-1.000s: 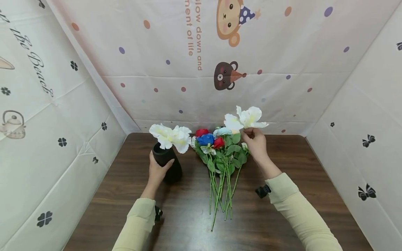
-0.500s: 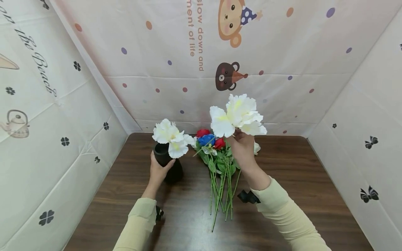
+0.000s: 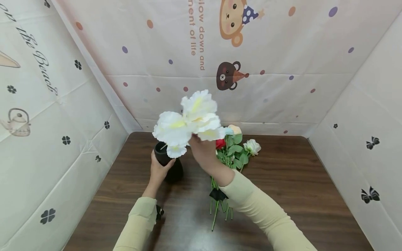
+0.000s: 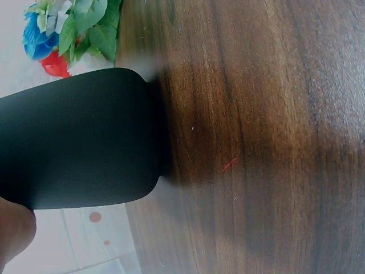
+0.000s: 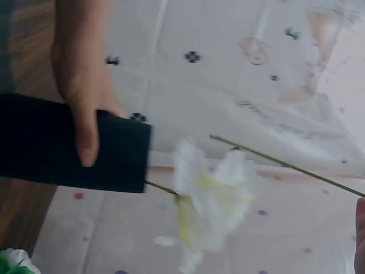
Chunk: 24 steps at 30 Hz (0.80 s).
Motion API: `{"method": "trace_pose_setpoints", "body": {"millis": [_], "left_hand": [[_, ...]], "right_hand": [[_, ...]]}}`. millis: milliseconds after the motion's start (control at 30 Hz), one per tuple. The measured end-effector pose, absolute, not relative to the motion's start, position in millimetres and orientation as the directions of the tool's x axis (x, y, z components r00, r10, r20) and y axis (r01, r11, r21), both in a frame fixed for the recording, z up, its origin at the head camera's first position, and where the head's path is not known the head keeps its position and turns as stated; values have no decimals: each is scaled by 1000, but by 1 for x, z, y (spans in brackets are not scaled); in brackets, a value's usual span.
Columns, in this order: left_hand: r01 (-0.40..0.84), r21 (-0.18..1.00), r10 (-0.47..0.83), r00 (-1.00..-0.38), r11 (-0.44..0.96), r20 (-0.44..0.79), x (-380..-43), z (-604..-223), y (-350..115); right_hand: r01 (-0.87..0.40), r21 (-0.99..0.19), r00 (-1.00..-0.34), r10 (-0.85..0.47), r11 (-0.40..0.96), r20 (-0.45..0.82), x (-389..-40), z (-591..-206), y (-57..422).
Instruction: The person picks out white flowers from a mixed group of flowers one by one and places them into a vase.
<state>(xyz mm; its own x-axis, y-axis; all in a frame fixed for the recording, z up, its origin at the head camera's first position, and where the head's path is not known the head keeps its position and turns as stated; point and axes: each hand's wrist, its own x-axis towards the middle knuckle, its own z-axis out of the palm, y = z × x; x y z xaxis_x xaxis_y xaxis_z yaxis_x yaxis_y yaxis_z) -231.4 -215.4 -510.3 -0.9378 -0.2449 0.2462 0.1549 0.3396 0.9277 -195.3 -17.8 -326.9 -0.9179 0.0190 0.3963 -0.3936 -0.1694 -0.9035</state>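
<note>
My left hand [image 3: 158, 170] grips a black vase [image 3: 174, 171] near its mouth; the vase stands on the table. One white flower [image 5: 214, 197] has its stem inside the vase, its bloom leaning out over the rim. My right hand [image 3: 204, 153] pinches a second white flower [image 3: 201, 113] with yellow-tinged petals, held up beside the vase mouth. In the right wrist view its bare green stem [image 5: 285, 165] points toward the vase, apart from it. In the head view the held bloom covers most of the other flower.
A bunch of artificial flowers [image 3: 233, 151] lies to the right of the vase, with red, cream and white blooms, its green stems [image 3: 215, 216] toward me. My right forearm crosses over it. Printed cloth [image 3: 267, 101] walls the wooden table [image 3: 282, 167] at the back and sides.
My right hand has lifted the second white flower off the bunch and carried it left, toward the vase. My left hand keeps its hold on the vase.
</note>
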Motion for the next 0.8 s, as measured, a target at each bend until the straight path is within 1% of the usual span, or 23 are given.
{"method": "trace_pose_setpoints", "body": {"millis": [33,67,167,267,333,433,467,567,633,700,767,800], "left_hand": [[151,928,-242,-939,342,242,-231,-510,-215],[146,927,-239,-942,345,237,-231,-510,-215],[118,929,-231,-951,350,208,-230,-510,-216],[103,931,-228,-955,350,191,-229,-509,-216],[110,931,-222,-955,347,196,-229,-508,-217],[128,927,-217,-952,354,214,-230,-507,-217],[126,924,-217,-952,361,214,-231,-507,-218],[106,921,-220,-955,374,200,-231,-507,-218],[89,922,-224,-957,377,184,-230,-507,-218],[76,924,-229,-958,374,172,-229,-507,-218],[75,927,-232,-958,368,170,-229,-507,-217],[79,928,-234,-957,364,173,-229,-507,-217]], "right_hand": [[-416,-906,-909,4,-80,417,-198,-330,-23],[-424,-905,-905,-15,-24,425,-200,-333,-27],[-487,-871,-873,-74,69,482,-204,-342,-37],[-583,-789,-812,-111,193,573,-209,-349,-43],[-618,-740,-783,-126,267,609,-211,-354,-46],[-650,-686,-752,-143,328,644,-218,-360,-50],[-647,-682,-753,-147,341,641,-220,-361,-51],[-613,-714,-785,-153,339,600,-227,-368,-52],[-573,-759,-818,-155,308,554,-231,-372,-53],[-547,-798,-837,-164,253,521,-235,-378,-53],[-544,-809,-839,-170,225,517,-238,-382,-54],[-557,-796,-831,-175,239,529,-241,-384,-55]]}}
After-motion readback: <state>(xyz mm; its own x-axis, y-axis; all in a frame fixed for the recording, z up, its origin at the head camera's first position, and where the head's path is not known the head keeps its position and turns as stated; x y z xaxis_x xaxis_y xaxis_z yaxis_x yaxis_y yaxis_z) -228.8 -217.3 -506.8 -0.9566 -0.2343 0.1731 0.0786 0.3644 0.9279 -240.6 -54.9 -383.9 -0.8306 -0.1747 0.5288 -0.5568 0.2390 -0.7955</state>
